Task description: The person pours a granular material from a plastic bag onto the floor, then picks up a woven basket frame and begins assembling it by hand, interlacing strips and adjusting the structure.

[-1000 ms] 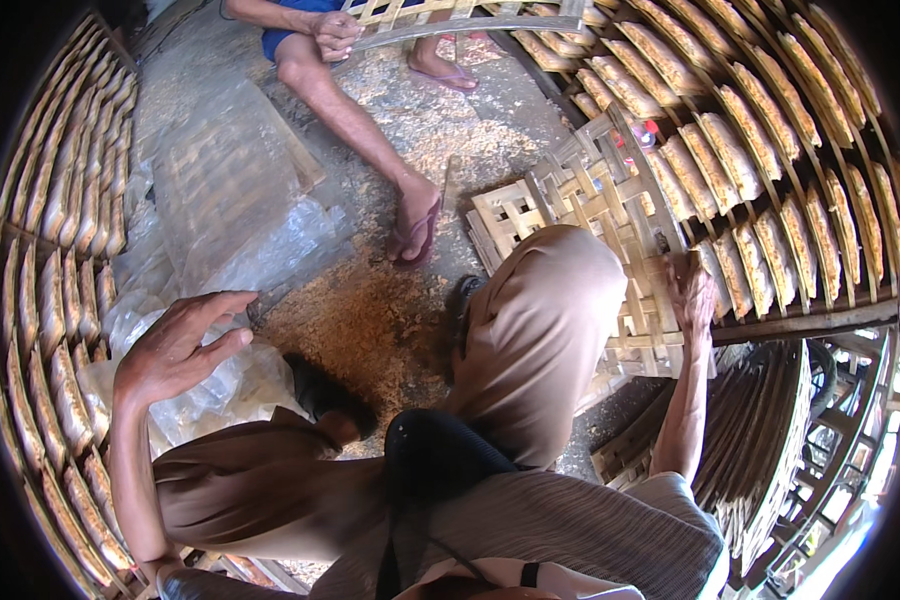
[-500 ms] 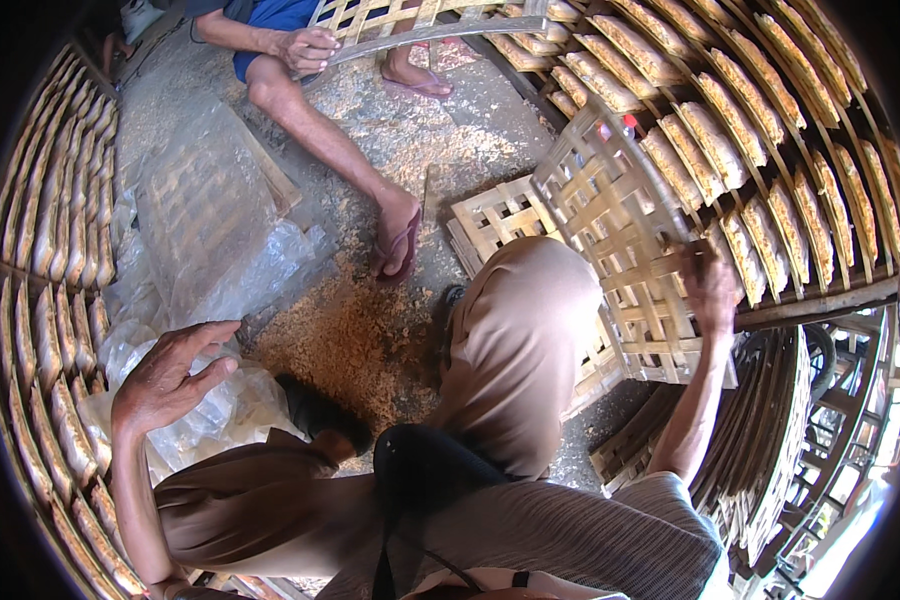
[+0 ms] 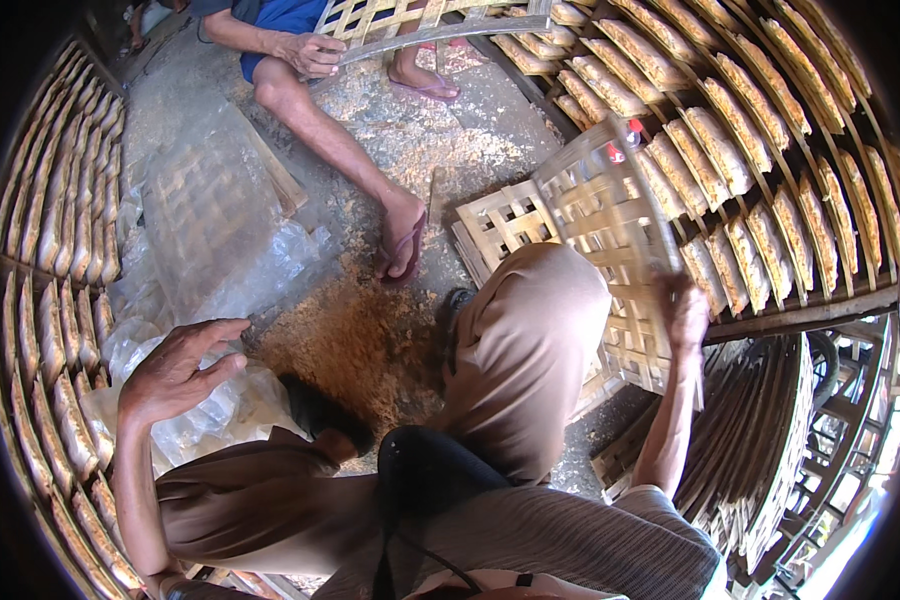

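Observation:
My right hand (image 3: pixel 685 318) grips the edge of a woven bamboo tray (image 3: pixel 602 215), which stands tilted on its side to the right of my knee. Under and beside it lies another woven tray (image 3: pixel 510 222), flat near the floor, partly hidden by my knee. My left hand (image 3: pixel 178 378) is raised with thumb and fingers apart and nothing in it. Below that hand, crumpled clear plastic sheeting (image 3: pixel 210 405) lies on the floor.
Racks of filled slats rise at the left (image 3: pixel 65 200) and right (image 3: pixel 745 190). Opposite me, a seated person's hand (image 3: pixel 315 53) holds a bamboo lattice tray (image 3: pixel 440 40). Orange-brown crumbs (image 3: pixel 330 340) cover the floor between us. Thin trays (image 3: pixel 760 440) are stacked at my lower right.
My right hand has moved left, swinging the bamboo tray's near edge toward my knee. It now leans less to the right. My left hand stays raised, almost unmoved.

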Available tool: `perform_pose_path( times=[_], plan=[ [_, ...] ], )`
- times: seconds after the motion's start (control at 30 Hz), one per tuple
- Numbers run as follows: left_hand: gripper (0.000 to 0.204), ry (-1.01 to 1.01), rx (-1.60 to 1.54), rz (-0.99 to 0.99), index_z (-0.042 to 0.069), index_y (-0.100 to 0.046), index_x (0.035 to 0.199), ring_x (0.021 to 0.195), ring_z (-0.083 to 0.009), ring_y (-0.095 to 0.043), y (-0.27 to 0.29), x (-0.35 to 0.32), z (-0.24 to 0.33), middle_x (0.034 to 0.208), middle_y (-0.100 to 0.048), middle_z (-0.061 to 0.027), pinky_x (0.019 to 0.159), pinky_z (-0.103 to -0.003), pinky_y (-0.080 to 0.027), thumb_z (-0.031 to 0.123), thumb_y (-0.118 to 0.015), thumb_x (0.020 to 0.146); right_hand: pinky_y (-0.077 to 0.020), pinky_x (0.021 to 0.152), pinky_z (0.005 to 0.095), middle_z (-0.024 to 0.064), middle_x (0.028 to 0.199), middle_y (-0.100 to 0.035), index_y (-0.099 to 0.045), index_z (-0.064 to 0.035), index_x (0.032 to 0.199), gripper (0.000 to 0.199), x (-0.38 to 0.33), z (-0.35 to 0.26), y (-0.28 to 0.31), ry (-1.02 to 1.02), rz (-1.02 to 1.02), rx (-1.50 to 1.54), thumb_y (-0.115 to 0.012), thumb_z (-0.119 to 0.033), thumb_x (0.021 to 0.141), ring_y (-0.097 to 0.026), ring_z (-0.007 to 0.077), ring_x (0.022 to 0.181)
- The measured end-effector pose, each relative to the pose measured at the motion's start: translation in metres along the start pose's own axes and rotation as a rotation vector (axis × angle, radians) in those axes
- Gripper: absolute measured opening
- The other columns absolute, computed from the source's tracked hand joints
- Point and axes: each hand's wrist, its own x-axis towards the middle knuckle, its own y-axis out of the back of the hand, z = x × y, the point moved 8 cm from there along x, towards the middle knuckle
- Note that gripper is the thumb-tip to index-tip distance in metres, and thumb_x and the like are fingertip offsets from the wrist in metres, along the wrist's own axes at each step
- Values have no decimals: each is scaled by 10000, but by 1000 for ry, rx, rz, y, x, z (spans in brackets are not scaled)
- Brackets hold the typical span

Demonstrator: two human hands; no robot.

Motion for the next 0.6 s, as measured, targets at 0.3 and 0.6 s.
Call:
perform_pose_path(
  times=[0.3,0.6],
  plan=[
    [503,-42,83,97,36,-624,1449,1200,-358,-713,7,-15,20,1367,-703,-209,1077,-451,-530,359,-680,1067,-509,571,428,182,665,-685,-741,26,1186,522,48,-27,52,-174,15,278,-840,-428,949,-627,204,573],
    [553,-36,12,239,37,-615,1456,1233,-319,-712,30,-4,8,1361,-718,-198,1054,-456,-561,406,-699,1052,-504,680,328,48,898,-756,-779,-4,1199,325,103,-120,51,-79,188,843,-816,-237,976,-642,125,778]
  ],
)
